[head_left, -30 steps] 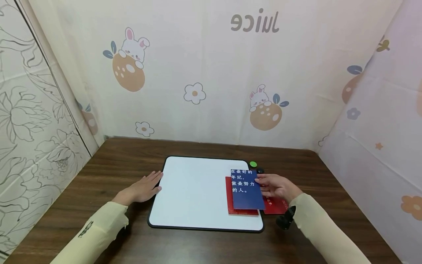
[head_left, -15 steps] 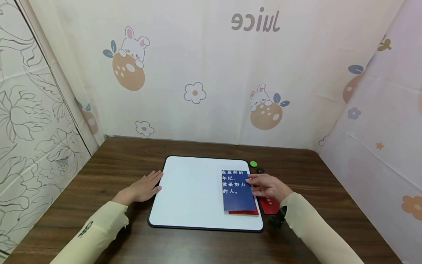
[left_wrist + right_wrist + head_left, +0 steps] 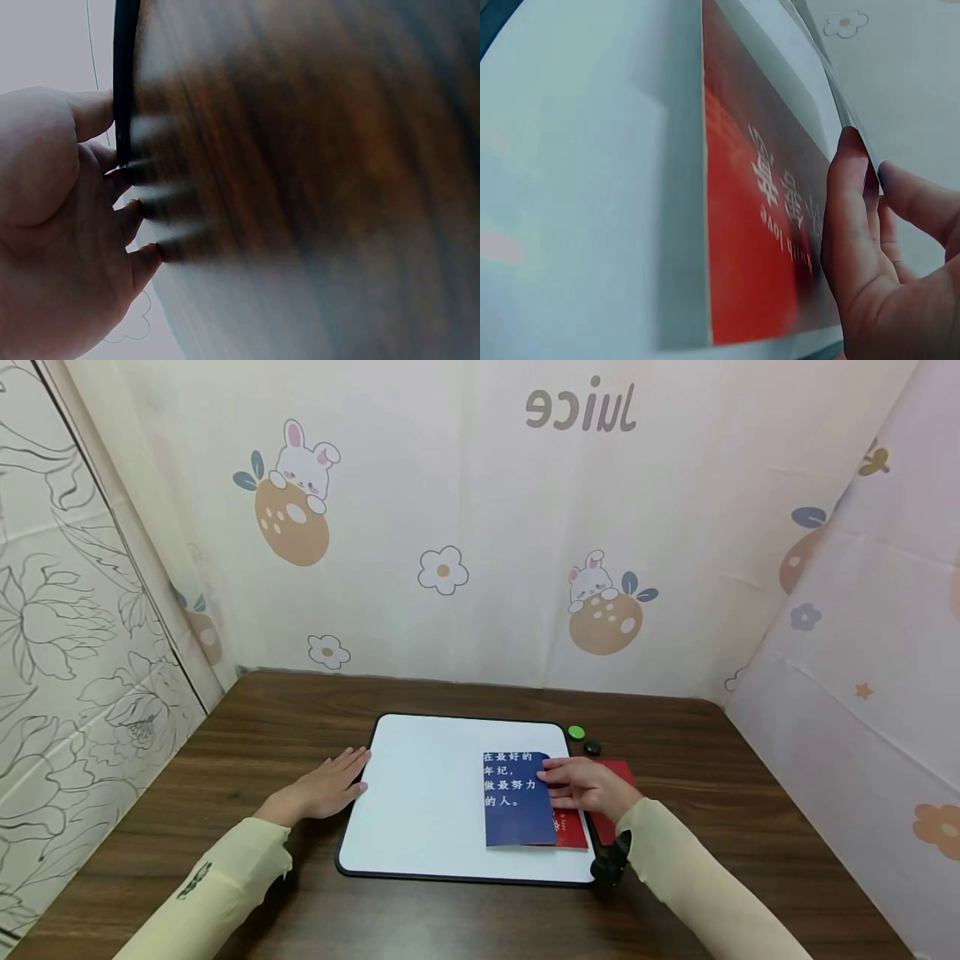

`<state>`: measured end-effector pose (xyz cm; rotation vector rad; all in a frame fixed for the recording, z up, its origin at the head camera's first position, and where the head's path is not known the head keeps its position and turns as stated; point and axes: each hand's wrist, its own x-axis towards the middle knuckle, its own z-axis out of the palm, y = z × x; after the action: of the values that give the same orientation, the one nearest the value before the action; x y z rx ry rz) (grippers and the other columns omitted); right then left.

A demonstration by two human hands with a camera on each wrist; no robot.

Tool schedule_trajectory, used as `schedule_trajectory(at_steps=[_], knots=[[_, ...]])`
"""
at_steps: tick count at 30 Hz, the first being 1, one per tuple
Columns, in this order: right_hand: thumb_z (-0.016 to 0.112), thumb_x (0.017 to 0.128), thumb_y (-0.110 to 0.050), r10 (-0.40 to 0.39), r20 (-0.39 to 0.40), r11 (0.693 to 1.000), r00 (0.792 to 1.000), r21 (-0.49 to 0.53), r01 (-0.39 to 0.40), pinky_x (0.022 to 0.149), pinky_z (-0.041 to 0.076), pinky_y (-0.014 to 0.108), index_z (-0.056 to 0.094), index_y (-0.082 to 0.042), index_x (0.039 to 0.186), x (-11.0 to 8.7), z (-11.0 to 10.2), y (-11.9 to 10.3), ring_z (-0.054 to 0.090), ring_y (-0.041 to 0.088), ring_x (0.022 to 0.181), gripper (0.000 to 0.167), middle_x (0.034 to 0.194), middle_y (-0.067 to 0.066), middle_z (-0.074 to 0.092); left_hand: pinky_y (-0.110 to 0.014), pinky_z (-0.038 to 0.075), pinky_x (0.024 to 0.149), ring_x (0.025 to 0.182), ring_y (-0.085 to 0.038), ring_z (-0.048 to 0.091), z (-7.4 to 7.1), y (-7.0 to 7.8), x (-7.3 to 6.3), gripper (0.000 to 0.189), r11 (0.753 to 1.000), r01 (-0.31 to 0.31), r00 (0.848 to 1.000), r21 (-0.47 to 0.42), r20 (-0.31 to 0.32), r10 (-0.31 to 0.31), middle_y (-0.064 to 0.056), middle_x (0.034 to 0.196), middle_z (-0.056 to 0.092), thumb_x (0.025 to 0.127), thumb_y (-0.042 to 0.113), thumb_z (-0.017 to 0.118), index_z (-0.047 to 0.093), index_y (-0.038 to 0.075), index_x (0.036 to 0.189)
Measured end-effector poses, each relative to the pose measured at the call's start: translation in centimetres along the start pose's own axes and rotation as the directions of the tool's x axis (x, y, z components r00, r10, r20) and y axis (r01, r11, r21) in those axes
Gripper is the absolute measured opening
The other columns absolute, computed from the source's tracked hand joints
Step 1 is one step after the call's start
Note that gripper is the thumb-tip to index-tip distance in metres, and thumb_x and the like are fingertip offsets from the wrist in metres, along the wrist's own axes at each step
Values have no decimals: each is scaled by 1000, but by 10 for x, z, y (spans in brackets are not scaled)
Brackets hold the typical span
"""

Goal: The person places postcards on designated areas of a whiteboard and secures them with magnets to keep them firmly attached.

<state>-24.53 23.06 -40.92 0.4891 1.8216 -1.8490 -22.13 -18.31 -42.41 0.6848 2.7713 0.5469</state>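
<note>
A blue booklet (image 3: 517,820) with white Chinese characters is above the right part of a black-framed whiteboard (image 3: 423,810). My right hand (image 3: 585,787) pinches the booklet's right edge between thumb and fingers; in the right wrist view the booklet shows nearly edge-on. Partly covered beneath it, a red booklet (image 3: 754,255) with pale lettering lies on the board. My left hand (image 3: 330,788) rests at the board's left edge with fingers extended. In the left wrist view its fingertips meet the table beside the black frame (image 3: 124,67).
Another red booklet (image 3: 619,770) lies on the table right of the board, partly hidden by my right hand. A green round piece (image 3: 576,732) and a black round piece (image 3: 592,747) sit near the board's top right corner. A printed curtain (image 3: 480,635) hangs behind the wooden table (image 3: 450,918).
My right hand has moved left with the blue booklet, uncovering the right part of the red booklet on the board. The left hand has stayed in place.
</note>
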Motion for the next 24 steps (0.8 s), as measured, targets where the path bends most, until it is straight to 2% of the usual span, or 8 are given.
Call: schedule_trajectory(at_steps=[6,17,24], knots=[[63,91,-3,2,-12,1000,1000,-3,-2,75,56,37,51,-1,131,0,8,-1,63,24,79,41,100,17,64,-61,13,109,140,-45,13,0,0,0,57,1000,5,1000,-4,4,-5,-29,152,19,102,20,43,22,-8,147],[62,91,-2,22,12,999,1000,-26,-22,75,56,38,51,-1,129,3,30,-9,65,23,77,40,99,17,66,-61,13,109,140,-45,12,1,-1,1,57,1000,7,1000,-4,0,-7,-29,152,18,103,21,42,21,-8,147],[64,90,-2,22,-2,999,1000,-23,-22,75,56,39,54,0,128,6,39,-10,66,25,80,40,102,19,66,-60,12,110,140,-45,12,0,-1,1,57,1000,6,1000,-10,4,-6,-28,152,18,103,20,42,21,-8,147]])
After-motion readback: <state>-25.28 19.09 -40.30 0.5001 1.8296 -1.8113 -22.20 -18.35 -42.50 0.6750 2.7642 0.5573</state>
